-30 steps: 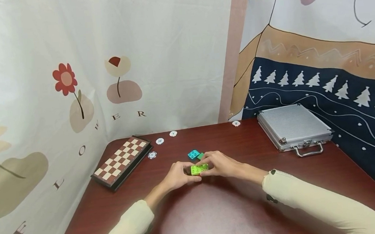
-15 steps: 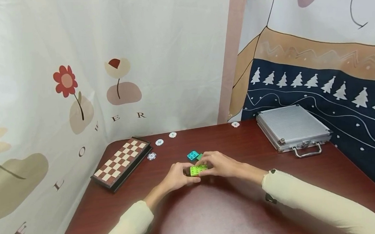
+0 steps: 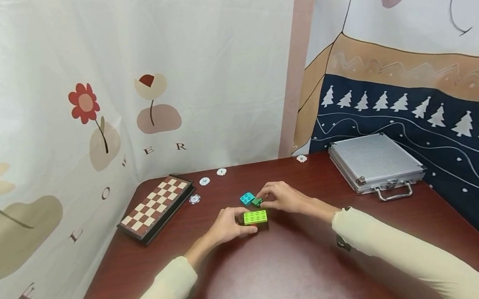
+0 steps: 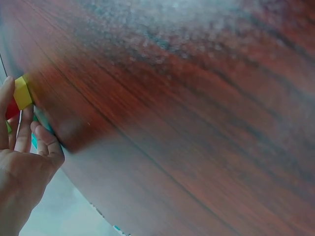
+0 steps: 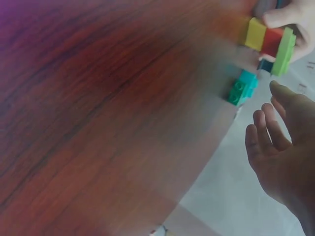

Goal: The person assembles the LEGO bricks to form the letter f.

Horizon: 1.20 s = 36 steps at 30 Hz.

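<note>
My left hand [image 3: 227, 225] holds a stack of toy building bricks from its left side, between thumb and fingers. A lime-green brick [image 3: 255, 217] tops the stack; the right wrist view shows a red brick [image 5: 271, 42] and a yellow brick [image 5: 255, 33] beneath. Just beyond lie a small green brick [image 3: 257, 202] and a turquoise brick [image 3: 246, 197], side by side. My right hand [image 3: 283, 197] hovers at the green brick's right, fingers loosely bent. In the right wrist view a gap shows between its fingertips [image 5: 275, 88] and that brick.
A folded chessboard [image 3: 155, 205] lies at the left of the table. Several poker chips, one a blue-edged chip [image 3: 194, 198], are scattered toward the back. A silver case [image 3: 377, 159] stands at the back right, against the printed curtain.
My right hand has let go of the lime-green brick and moved away from me, up beside the small green brick. My left hand keeps its hold on the stack, nearly still.
</note>
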Tool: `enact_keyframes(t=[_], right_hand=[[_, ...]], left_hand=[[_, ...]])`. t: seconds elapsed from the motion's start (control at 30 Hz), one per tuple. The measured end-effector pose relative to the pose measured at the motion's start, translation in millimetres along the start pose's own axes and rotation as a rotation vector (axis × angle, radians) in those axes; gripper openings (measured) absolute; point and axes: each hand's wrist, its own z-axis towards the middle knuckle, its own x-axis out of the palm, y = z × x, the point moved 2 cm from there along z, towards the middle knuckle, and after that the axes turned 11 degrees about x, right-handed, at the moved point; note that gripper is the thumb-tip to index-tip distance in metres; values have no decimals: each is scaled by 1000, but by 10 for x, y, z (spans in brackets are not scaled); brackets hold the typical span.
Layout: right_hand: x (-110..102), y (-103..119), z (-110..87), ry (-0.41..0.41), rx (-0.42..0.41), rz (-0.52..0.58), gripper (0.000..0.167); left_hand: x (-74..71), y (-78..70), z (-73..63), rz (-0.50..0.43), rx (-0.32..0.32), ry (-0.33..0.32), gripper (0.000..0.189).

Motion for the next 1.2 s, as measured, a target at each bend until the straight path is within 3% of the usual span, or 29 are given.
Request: enact_keyframes(t=[0.43, 0.7, 1.1, 1.2], right_hand=[[88, -216, 112, 40, 5, -134, 24], [77, -231, 79, 55, 72, -128, 23], [43, -233, 50, 64, 97, -120, 15], [39, -227, 58, 67, 85, -124, 20]], left_hand=[[14, 4, 21, 19, 19, -7, 39], [13, 32, 8, 0, 6, -7, 39], [8, -2, 7, 10, 14, -20, 43], [-11, -11, 3, 5, 24, -25, 44]])
